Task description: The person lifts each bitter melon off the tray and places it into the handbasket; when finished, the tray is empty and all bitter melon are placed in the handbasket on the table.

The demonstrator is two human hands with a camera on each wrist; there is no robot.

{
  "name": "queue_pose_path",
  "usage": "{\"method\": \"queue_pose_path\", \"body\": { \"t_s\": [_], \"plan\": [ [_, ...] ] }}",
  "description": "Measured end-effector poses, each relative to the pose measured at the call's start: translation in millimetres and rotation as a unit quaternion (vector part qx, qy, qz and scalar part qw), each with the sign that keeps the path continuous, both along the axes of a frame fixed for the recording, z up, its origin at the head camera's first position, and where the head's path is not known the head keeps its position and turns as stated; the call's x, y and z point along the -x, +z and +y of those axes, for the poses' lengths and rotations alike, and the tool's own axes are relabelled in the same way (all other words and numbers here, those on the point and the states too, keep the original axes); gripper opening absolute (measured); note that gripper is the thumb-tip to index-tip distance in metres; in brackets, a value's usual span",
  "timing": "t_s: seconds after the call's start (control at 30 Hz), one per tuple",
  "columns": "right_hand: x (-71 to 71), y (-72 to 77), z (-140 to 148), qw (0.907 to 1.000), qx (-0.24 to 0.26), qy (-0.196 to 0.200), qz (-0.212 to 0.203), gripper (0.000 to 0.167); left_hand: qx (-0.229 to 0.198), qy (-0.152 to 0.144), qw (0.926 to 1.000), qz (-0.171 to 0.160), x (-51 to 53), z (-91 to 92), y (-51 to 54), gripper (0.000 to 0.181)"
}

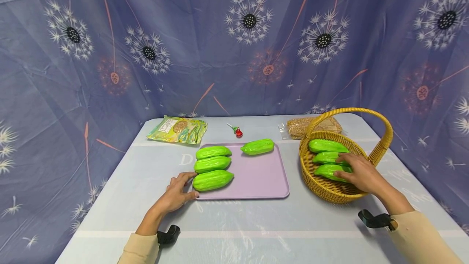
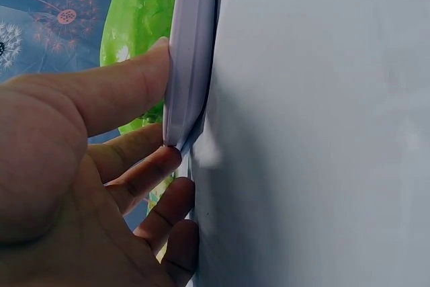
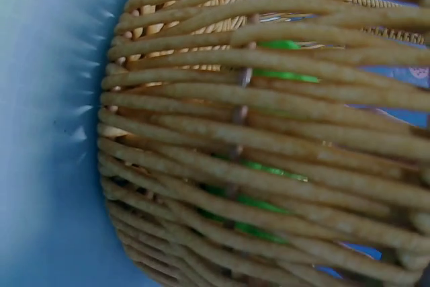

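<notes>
Three ribbed green gourds (image 1: 212, 180) lie side by side along the left of a lilac tray (image 1: 260, 178). A fourth of the kind, a lone gourd (image 1: 258, 147), sits at the tray's back right. My left hand (image 1: 176, 192) touches the tray's front left corner with thumb and fingers spread. The left wrist view shows the thumb (image 2: 127, 89) against the tray's rim. Inside a yellow wicker basket (image 1: 322, 194), three more green gourds (image 1: 327, 146) lie in a row. My right hand (image 1: 362, 172) grips the nearest one between thumb and fingers; the basket wall hides this hand in the right wrist view.
At the table's back left lies a green and yellow packet (image 1: 178, 130). A small red and green wrapped item (image 1: 236, 130) on a white stick lies behind the tray. Behind the basket is a clear bag of grains (image 1: 296, 128). The basket's tall handle (image 1: 386, 137) arches over it.
</notes>
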State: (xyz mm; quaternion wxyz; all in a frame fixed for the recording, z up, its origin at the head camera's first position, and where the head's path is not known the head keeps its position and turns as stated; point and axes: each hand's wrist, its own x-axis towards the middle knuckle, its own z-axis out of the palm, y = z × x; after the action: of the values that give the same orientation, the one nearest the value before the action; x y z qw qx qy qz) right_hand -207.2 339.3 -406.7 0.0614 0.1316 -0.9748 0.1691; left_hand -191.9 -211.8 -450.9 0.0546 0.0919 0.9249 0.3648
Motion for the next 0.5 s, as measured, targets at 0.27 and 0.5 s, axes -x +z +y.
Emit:
{"method": "queue_pose_path", "body": {
  "t_s": [0.27,0.5],
  "plan": [
    [-6.9,3.8,-2,0.9996,0.011,0.005,0.026,0.044,0.002,0.001,1.0,-0.001,0.2,-0.5,-0.3,0.063],
    [-18.3,14.3,-14,0.9974,0.038,0.021,0.058,0.043,-0.002,0.001,1.0,0.001,0.0,-0.2,-0.5,0.062]
  ]
}}
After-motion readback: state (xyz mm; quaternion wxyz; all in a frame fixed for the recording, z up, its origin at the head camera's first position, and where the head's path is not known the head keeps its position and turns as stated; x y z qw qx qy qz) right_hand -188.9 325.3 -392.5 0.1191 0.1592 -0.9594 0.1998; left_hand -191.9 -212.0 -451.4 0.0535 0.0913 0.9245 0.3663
